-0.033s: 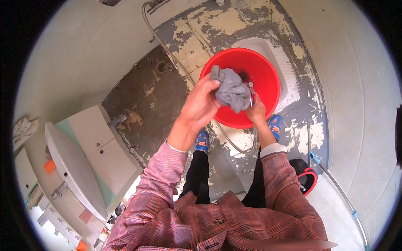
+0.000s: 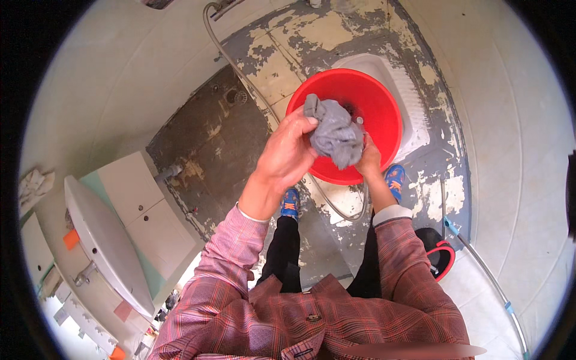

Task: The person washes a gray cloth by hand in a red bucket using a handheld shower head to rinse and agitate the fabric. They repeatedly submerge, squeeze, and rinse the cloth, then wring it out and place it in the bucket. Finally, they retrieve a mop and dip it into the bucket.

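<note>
I stand over a red plastic basin [image 2: 387,114] on the worn floor. My left hand [image 2: 287,157] grips the upper part of a crumpled grey cloth [image 2: 335,135] above the basin. My right hand [image 2: 367,162] holds the lower end of the same cloth, near the basin's front rim. Both sleeves are pink plaid. The cloth hides part of the basin's inside.
A white squat toilet pan [image 2: 414,102] lies behind the basin. A grey hose [image 2: 237,69] runs across the floor and loops by my blue shoes [image 2: 290,204]. A white washbasin [image 2: 102,240] and cabinet [image 2: 144,204] stand left; a black-and-red object [image 2: 442,255] and a pipe [image 2: 486,276] are right.
</note>
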